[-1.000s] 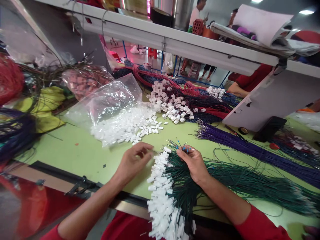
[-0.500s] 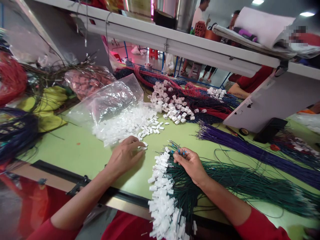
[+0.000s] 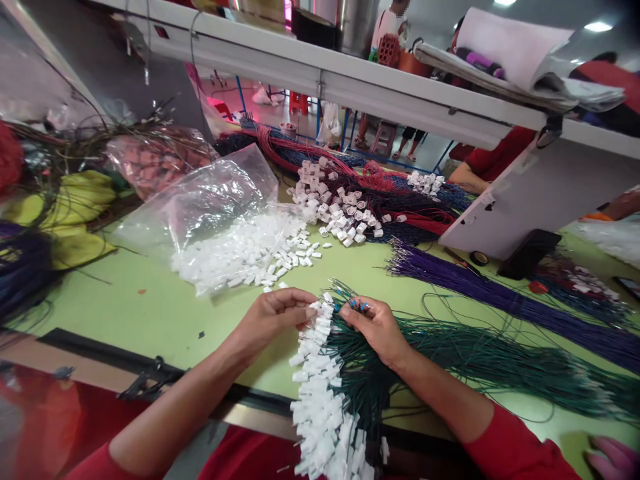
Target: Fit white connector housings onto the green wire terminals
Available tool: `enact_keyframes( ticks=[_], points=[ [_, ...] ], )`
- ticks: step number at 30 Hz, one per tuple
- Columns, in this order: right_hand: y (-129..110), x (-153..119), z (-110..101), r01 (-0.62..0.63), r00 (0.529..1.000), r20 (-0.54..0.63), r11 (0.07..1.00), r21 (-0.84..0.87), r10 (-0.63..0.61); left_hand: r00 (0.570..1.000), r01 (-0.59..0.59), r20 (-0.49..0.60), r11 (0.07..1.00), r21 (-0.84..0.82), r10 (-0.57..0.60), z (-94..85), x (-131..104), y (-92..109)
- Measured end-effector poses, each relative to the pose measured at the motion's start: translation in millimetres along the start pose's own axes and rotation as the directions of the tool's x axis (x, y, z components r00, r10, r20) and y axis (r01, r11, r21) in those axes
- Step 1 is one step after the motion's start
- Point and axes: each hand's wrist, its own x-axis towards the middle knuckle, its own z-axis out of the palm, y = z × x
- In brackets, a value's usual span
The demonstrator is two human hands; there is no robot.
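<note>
My left hand pinches a small white connector housing at the top of a row of white housings. These are fitted on dark green wires and hang over the table's front edge. Close beside it, my right hand is closed on several green wires whose ends carry blue bits. The bundle of green wires runs under my right forearm and off to the right. Loose white housings spill from a clear plastic bag beyond my left hand.
Purple wires with bare metal ends lie at the right. Wires with larger white connectors are heaped at the back, below a shelf. A yellow cloth and tangled wires are at the left. Someone's arm shows behind a grey panel.
My left hand has moved right, from the loose housings to the wire ends, and now pinches a housing. My right hand stays closed on the wires. The view has shifted slightly.
</note>
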Motion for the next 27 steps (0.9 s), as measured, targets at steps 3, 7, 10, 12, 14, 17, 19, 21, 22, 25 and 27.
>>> enact_keyframes(
  ticks=[3, 7, 10, 12, 14, 17, 19, 21, 22, 25, 27],
  points=[
    [-1, -1, -1, -0.001, 0.999, 0.032, 1.000, 0.013, 0.000, 0.998, 0.029, 0.053, 0.998, -0.063, -0.025, 7.0, 2, -1],
    [-3, -2, -1, -0.010, 0.998, 0.068, 1.000, 0.030, 0.008, 0.995, 0.052, 0.089, 0.994, -0.100, -0.043, 8.8, 3, -3],
    [-4, -2, -1, -0.015, 0.998, 0.065, 0.999, 0.041, 0.012, 0.994, 0.060, 0.094, 0.992, -0.107, -0.050, 9.0, 3, -3],
    [-4, -1, -1, -0.018, 0.998, 0.065, 0.999, 0.044, 0.015, 0.995, 0.057, 0.088, 0.992, -0.110, -0.048, 9.0, 3, -3],
    [-3, -1, 0, -0.025, 0.997, 0.069, 0.999, 0.040, 0.023, 0.995, 0.058, 0.081, 0.992, -0.115, -0.049, 9.3, 3, -5],
    [-2, -1, 0, -0.034, 0.996, 0.078, 0.999, 0.029, 0.031, 0.996, 0.054, 0.084, 0.991, -0.120, -0.044, 10.9, 2, -6],
    [-2, -1, 0, -0.035, 0.997, 0.076, 0.999, 0.031, 0.033, 0.996, 0.041, 0.084, 0.994, -0.104, -0.032, 12.9, 1, -6],
    [-3, -1, 0, -0.034, 0.997, 0.072, 0.998, 0.054, 0.030, 0.997, 0.037, 0.074, 0.996, -0.081, -0.031, 15.1, -1, -4],
    [-3, -2, 0, -0.032, 0.997, 0.073, 0.997, 0.069, 0.027, 0.997, 0.039, 0.067, 0.997, -0.071, -0.035, 16.1, -1, -3],
    [-2, -2, 0, -0.021, 0.998, 0.062, 0.996, 0.089, 0.015, 0.998, 0.048, 0.049, 0.997, -0.064, -0.045, 18.7, -2, -1],
    [-2, -2, 0, -0.010, 0.999, 0.037, 0.997, 0.080, 0.007, 0.998, 0.038, 0.048, 0.997, -0.062, -0.035, 20.2, -1, -1]
  ],
)
